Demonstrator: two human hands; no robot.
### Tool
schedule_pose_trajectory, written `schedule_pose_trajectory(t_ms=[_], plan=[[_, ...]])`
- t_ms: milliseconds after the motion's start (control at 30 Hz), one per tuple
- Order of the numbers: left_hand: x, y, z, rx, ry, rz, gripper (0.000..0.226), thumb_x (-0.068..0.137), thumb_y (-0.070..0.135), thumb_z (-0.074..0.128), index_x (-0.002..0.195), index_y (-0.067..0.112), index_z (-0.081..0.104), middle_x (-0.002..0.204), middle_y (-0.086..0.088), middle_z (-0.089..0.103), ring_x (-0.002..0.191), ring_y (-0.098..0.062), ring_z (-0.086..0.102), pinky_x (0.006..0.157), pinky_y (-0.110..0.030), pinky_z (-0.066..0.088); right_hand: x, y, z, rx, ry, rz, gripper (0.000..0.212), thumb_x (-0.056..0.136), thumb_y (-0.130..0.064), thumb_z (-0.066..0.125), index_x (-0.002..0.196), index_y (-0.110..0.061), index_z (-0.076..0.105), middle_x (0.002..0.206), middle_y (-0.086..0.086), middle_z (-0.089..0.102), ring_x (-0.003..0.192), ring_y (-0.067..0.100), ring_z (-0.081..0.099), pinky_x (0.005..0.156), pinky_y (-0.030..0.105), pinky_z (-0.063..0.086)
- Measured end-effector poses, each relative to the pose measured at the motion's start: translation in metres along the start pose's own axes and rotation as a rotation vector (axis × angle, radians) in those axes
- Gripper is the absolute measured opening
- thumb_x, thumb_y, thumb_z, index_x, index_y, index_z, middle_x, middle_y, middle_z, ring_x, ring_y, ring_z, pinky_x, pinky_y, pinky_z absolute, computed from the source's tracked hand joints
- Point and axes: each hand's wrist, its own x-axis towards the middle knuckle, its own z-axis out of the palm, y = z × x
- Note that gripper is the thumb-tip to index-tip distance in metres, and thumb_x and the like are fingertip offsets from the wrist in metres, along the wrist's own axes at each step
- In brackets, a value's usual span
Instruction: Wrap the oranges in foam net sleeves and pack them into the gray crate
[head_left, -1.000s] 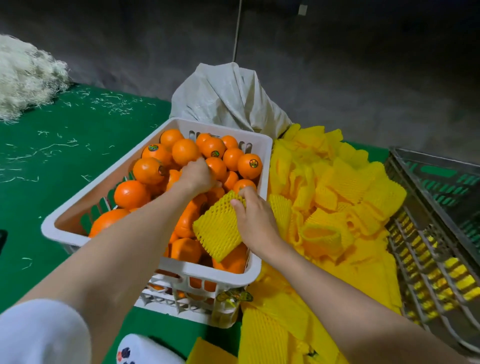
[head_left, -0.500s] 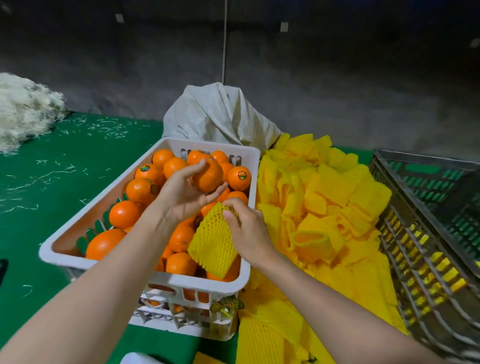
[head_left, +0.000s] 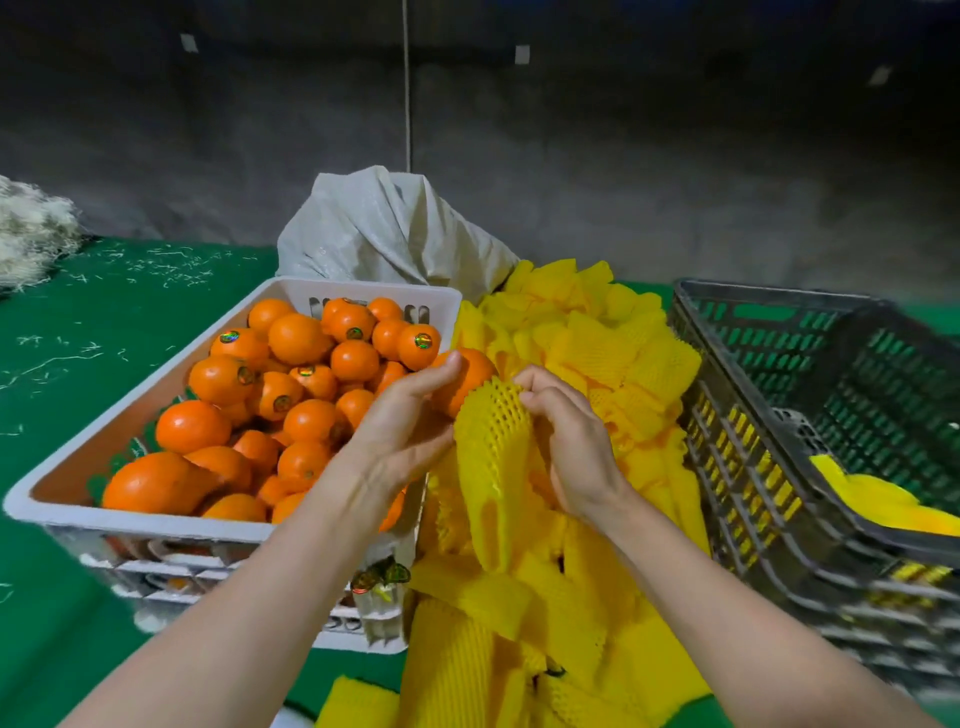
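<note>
- Left hand (head_left: 402, 423) is gripping one orange (head_left: 470, 374), fingers curling round it, thumb on top; it is holding the fruit above the right edge of the white crate (head_left: 363, 287).
- Right hand (head_left: 569, 447) is pinching the top rim of a yellow sleeve (head_left: 491, 457), fingertips bunched at its mouth.
- Key relation: the orange is sitting up and left of the sleeve mouth and touching its rim. The sleeve's long axis is running roughly vertical, with the mouth up and the tail hanging down over the sleeve pile (head_left: 613, 353).
- The orange is not yet inside, and most of it is showing above the net.
- Judging the next move: the left hand is nearer the fruit and would be pushing down and right along the sleeve axis, while the right hand would be pulling the rim up over it.
- Cannot tell how wide the mouth is standing open, as the fingers are hiding it.
- Gray crate (head_left: 769, 332) is sitting to the right, beside the pile and nearer the right hand. Something yellow (head_left: 872, 499) is lying in it; cannot tell if it is a wrapped orange.
</note>
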Motion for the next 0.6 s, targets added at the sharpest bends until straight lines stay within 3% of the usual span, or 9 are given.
schedule_pose_trajectory(t_ms=[200, 367, 467, 600], plan=[[0.004, -0.033, 0.032, 0.065, 0.077, -0.081, 0.012, 0.088, 0.018, 0.054, 0.089, 0.007, 0.057, 0.073, -0.012, 0.058, 0.068, -0.024, 0.058, 0.07, -0.035, 0.048, -0.016, -0.008, -0.025, -0.139, -0.072, 0.0, 0.014, 0.072, -0.014, 0.039, 0.071, -0.002, 0.047, 0.066, 0.009, 0.034, 0.061, 0.007, 0.034, 0.056, 0.02, 0.03], [0.003, -0.061, 0.049, 0.112, 0.108, 0.0, 0.011, 0.092, 0.011, 0.053, 0.103, 0.011, 0.055, 0.084, -0.011, 0.059, 0.076, -0.024, 0.059, 0.07, -0.034, 0.05, -0.021, -0.006, -0.048, -0.281, 0.091, 0.004, 0.012, 0.071, -0.016, 0.039, 0.06, -0.017, 0.042, 0.057, -0.004, 0.03, 0.05, 0.0, 0.029, 0.051, 0.019, 0.026], [0.001, -0.073, 0.055, 0.095, 0.109, 0.035, 0.026, 0.088, 0.008, 0.057, 0.113, 0.01, 0.053, 0.083, -0.01, 0.063, 0.076, -0.023, 0.06, 0.074, -0.038, 0.048, -0.021, 0.0, -0.067, -0.418, 0.204, -0.013, 0.024, 0.083, -0.013, 0.044, 0.061, -0.022, 0.045, 0.052, -0.01, 0.034, 0.047, -0.001, 0.033, 0.049, 0.019, 0.025], [-0.003, -0.089, 0.062, 0.167, 0.039, 0.047, 0.034, 0.074, 0.025, 0.063, 0.105, 0.011, 0.058, 0.082, -0.004, 0.068, 0.075, -0.017, 0.064, 0.068, -0.033, 0.052, -0.026, 0.006, -0.086, -0.487, 0.311, -0.048, 0.031, 0.093, 0.001, 0.042, 0.068, -0.019, 0.045, 0.059, -0.008, 0.039, 0.053, 0.0, 0.036, 0.052, 0.021, 0.028]])
